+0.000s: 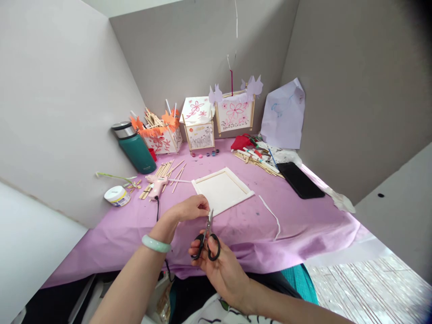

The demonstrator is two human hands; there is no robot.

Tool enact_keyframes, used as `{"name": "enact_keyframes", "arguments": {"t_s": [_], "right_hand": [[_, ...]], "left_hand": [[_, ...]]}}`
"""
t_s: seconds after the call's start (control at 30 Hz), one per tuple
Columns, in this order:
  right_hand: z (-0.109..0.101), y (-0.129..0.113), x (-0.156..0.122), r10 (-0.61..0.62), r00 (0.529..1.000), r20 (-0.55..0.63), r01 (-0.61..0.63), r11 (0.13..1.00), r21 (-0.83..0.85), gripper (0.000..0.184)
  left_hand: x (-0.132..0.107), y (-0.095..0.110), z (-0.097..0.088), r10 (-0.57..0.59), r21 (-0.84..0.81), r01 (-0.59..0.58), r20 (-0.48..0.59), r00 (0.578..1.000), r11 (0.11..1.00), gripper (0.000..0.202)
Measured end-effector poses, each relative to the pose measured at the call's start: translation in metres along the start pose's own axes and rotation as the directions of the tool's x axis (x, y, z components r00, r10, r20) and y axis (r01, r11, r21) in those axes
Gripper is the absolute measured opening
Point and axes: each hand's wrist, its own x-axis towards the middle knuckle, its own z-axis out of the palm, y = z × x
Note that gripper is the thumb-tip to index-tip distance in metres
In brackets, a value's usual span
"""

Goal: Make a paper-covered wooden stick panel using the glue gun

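A square white paper panel, edged with sticks, lies flat on the purple cloth before me. My left hand, with a pale green bangle on the wrist, is closed in a pinch at the panel's near left corner, on its white paper edge. The fingertips partly hide that corner. Below it, my right hand holds scissors by their black handles, thumb and fingers in the loops. The blades point away from me, slightly parted, with their tips at the same corner, close to my left fingertips.
A pink glue gun rests by loose wooden sticks on the left. Behind it stand a green bottle and a white jar. Decorated paper boxes line the back. A phone and a white paper strip lie right.
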Motion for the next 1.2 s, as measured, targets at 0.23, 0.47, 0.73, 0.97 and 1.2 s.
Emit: {"name": "enact_keyframes", "arguments": {"t_s": [0.23, 0.47, 0.73, 0.97, 1.2], "right_hand": [[-0.002, 0.001, 0.0, 0.0, 1.0, -0.004, 0.0, 0.999, -0.048, 0.042], [0.002, -0.001, -0.002, 0.003, 1.0, -0.002, -0.003, 0.999, -0.037, 0.041], [-0.001, -0.002, -0.001, -0.005, 1.0, -0.01, 0.005, 1.0, -0.02, 0.04], [-0.001, -0.003, -0.002, -0.07, 0.997, -0.027, 0.066, 0.989, -0.135, 0.036], [-0.002, -0.002, 0.008, -0.066, 0.997, 0.029, 0.068, 0.993, -0.092, 0.036]], "left_hand": [[0.001, -0.008, 0.004, -0.006, -0.022, 0.006, -0.023, 1.0, 1.0, 0.008], [0.001, -0.01, 0.006, -0.013, -0.041, 0.011, -0.047, 0.999, 0.999, 0.01], [0.0, -0.004, 0.006, 0.019, -0.048, -0.021, -0.048, 0.999, 0.999, 0.006], [0.0, -0.002, 0.006, 0.022, -0.034, -0.024, -0.05, 0.998, 0.999, 0.006], [-0.003, 0.0, 0.004, 0.041, -0.027, -0.042, -0.029, 0.999, 0.999, 0.005]]}}
